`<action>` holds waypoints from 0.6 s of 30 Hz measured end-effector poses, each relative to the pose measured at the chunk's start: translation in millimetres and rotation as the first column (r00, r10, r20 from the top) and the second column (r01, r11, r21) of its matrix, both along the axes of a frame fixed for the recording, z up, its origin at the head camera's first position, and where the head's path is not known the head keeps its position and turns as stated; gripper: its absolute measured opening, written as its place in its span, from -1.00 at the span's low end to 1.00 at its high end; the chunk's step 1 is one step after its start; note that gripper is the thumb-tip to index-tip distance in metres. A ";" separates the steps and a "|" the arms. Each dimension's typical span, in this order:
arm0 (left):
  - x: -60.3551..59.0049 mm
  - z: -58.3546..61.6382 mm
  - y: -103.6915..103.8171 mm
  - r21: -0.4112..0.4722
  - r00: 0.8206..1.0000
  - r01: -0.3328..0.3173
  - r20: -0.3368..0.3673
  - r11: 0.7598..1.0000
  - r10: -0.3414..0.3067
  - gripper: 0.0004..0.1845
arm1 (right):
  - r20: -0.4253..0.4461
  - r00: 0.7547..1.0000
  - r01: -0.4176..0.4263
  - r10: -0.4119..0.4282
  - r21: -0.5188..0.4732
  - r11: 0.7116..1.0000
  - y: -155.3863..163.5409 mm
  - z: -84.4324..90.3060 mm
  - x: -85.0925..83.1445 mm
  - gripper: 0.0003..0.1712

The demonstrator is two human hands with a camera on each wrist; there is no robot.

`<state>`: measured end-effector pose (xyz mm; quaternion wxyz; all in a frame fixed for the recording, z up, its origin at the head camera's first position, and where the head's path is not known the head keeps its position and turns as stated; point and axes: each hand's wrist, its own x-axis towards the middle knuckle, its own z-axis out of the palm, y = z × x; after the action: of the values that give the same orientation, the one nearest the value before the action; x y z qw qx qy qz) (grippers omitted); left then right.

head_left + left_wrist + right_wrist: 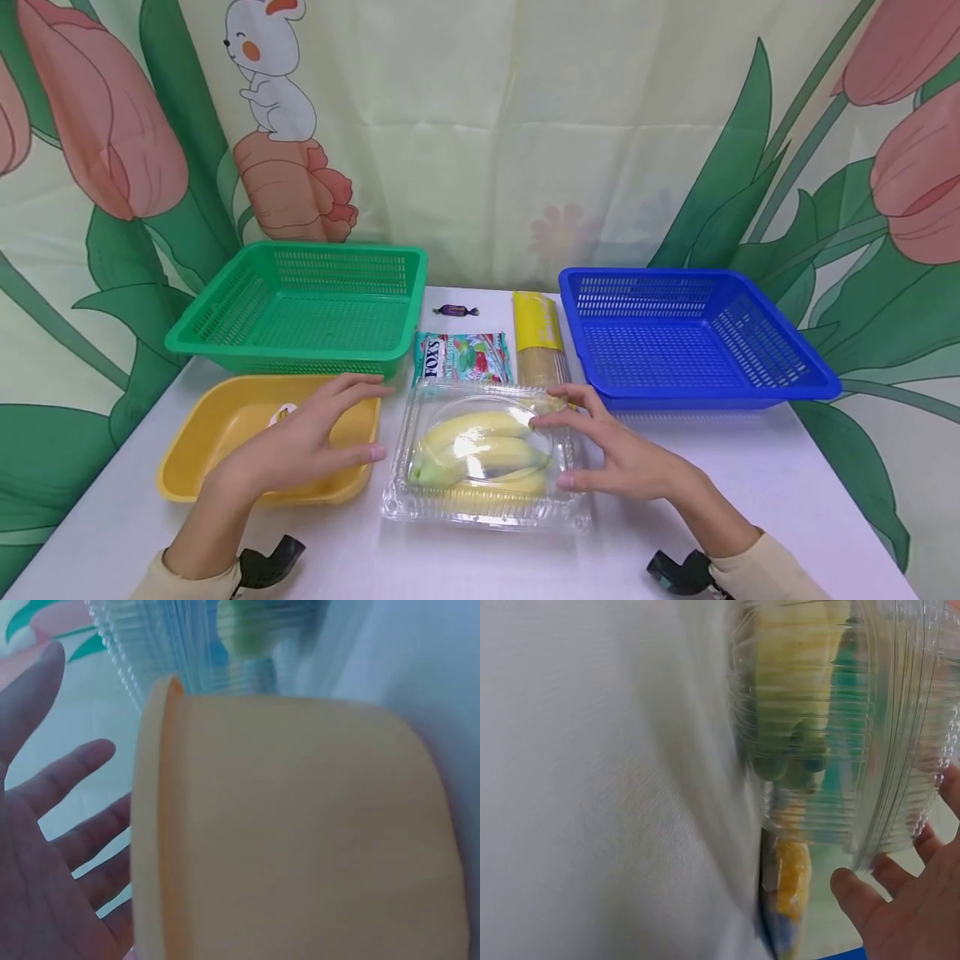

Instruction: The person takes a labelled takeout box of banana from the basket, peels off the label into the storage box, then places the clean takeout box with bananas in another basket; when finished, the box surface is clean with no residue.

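Note:
A clear plastic clamshell box with yellow bananas inside lies on the white table, near the front middle. My left hand hovers open over the right end of a yellow tray, its spread fingers reaching toward the box's left side. My right hand is open at the box's right edge, fingers straight; whether they touch it I cannot tell. In the left wrist view, the left hand is beside the yellow tray. The right wrist view shows the right hand close to the box.
A green basket stands at the back left and a blue basket at the back right. Between them lie a Fox's candy bag, a yellow-topped pasta packet and a small wrapped sweet. A flowered curtain hangs behind.

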<state>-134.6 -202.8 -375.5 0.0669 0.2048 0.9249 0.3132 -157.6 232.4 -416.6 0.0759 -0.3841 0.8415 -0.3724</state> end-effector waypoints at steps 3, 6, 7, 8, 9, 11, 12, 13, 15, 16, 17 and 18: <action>-1.0 -2.6 5.9 -0.003 1.000 0.024 0.009 1.000 -0.024 -0.17 | -0.007 1.000 0.003 -0.003 -0.009 1.000 0.2 0.5 0.2 -0.24; -2.4 -6.3 9.8 0.002 0.998 0.054 0.014 0.999 -0.054 -0.14 | -0.008 1.000 0.008 -0.008 -0.006 1.000 0.3 0.9 0.6 -0.24; -2.8 -7.8 10.8 0.006 0.998 0.063 0.016 0.998 -0.063 -0.13 | -0.010 1.000 0.010 -0.010 -0.002 1.000 0.5 1.3 0.7 -0.23; -2.7 -9.0 11.6 0.010 0.997 0.071 0.020 0.997 -0.071 -0.12 | -0.009 1.000 0.011 -0.011 0.001 1.000 0.6 1.6 0.9 -0.23; -2.5 -10.0 12.3 0.014 0.997 0.078 0.025 0.997 -0.079 -0.10 | -0.007 1.000 0.011 -0.011 0.003 1.000 0.8 1.8 1.1 -0.22; -1.5 -11.5 13.7 0.017 0.995 0.096 0.031 0.995 -0.097 -0.06 | -0.009 1.000 0.011 -0.011 0.007 1.000 0.9 2.8 1.7 -0.21; -0.6 -11.9 14.3 0.016 0.994 0.106 0.035 0.994 -0.106 -0.03 | -0.007 1.000 0.008 -0.008 0.008 1.000 1.1 3.1 2.1 -0.20; 0.3 -12.0 14.7 0.015 0.992 0.117 0.036 0.993 -0.117 0.01 | -0.005 1.000 0.005 -0.005 0.008 1.000 1.4 2.9 2.6 -0.20; 1.8 -11.7 15.7 0.018 0.989 0.143 0.039 0.990 -0.144 0.09 | -0.004 1.000 0.002 -0.002 0.010 1.000 3.0 2.1 4.5 -0.18; 2.2 -11.5 16.3 0.019 0.986 0.159 0.041 0.987 -0.160 0.11 | -0.003 1.000 0.003 -0.003 0.010 1.000 4.3 1.5 5.7 -0.16; 2.5 -11.2 17.0 0.021 0.984 0.173 0.043 0.985 -0.174 0.13 | -0.001 1.000 0.006 -0.006 0.010 1.000 6.0 0.6 6.9 -0.15; 2.3 -11.0 17.8 0.021 0.981 0.189 0.040 0.982 -0.190 0.15 | -0.002 1.000 0.005 -0.005 0.009 1.000 8.0 -0.3 8.1 -0.13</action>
<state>-132.3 -185.0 -386.5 0.1140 0.2860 0.8968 0.3176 -149.6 240.3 -416.9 0.0760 -0.3820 0.8441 -0.3686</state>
